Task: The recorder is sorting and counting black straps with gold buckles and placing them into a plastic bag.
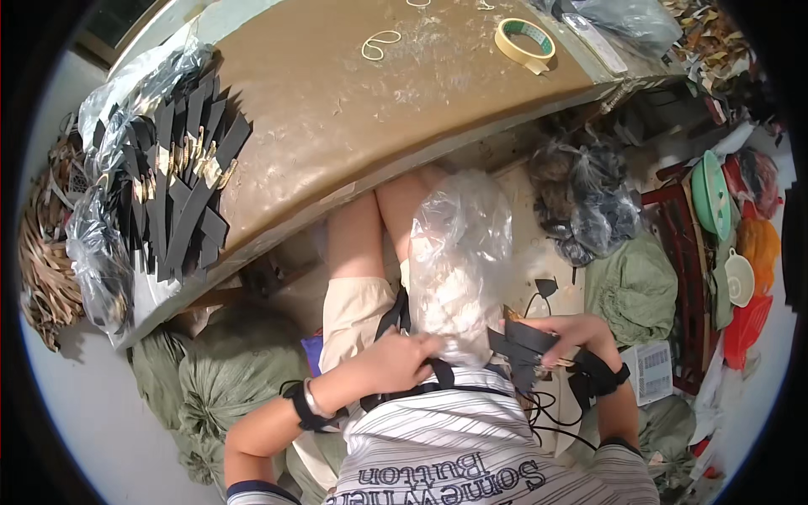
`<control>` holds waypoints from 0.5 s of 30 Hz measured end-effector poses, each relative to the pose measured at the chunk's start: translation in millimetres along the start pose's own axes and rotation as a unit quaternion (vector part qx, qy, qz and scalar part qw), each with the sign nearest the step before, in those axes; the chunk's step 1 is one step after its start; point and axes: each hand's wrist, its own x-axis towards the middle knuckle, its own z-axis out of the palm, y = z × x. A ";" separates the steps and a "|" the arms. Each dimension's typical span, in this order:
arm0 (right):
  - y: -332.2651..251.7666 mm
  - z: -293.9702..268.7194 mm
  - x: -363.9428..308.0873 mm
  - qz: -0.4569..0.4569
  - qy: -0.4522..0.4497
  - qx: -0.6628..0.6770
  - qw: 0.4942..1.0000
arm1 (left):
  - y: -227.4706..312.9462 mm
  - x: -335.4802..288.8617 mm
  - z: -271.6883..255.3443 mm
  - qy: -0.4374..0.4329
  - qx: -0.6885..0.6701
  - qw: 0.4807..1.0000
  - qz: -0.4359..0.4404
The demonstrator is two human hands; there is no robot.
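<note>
My left hand (403, 362) is curled at my waist, its fingers against the near end of a clear plastic bag (463, 227). What its fingertips pinch, if anything, is too small to make out. Across my lap lies the bag, filled with whitish contents. Beside it on the right, my right hand (574, 335) grips a few flat black straps (523, 343), which fan out toward the bag. Dark bands circle both wrists, and thin black cords (547, 412) hang below the right hand.
A brown-covered table (337, 126) stands ahead, with a heap of black straps (189, 177), a tape roll (525, 44) and a rubber band (380, 45) on it. Green sacks (244, 362) sit at left, another sack (635, 286) at right. Dark-filled plastic bags (585, 198) lie under the table.
</note>
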 end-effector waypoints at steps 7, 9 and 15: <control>-11.7 4.6 23.3 0.045 0.042 -0.011 0.998 | 18.3 -7.3 -13.1 0.155 0.049 0.987 0.000; -8.7 0.6 25.1 -0.024 0.185 -0.011 0.982 | 20.4 -40.2 -41.8 0.280 0.068 0.957 -0.007; -51.2 23.0 51.3 -0.137 0.201 0.060 0.968 | 37.8 -125.5 -64.3 0.226 0.006 0.965 -0.130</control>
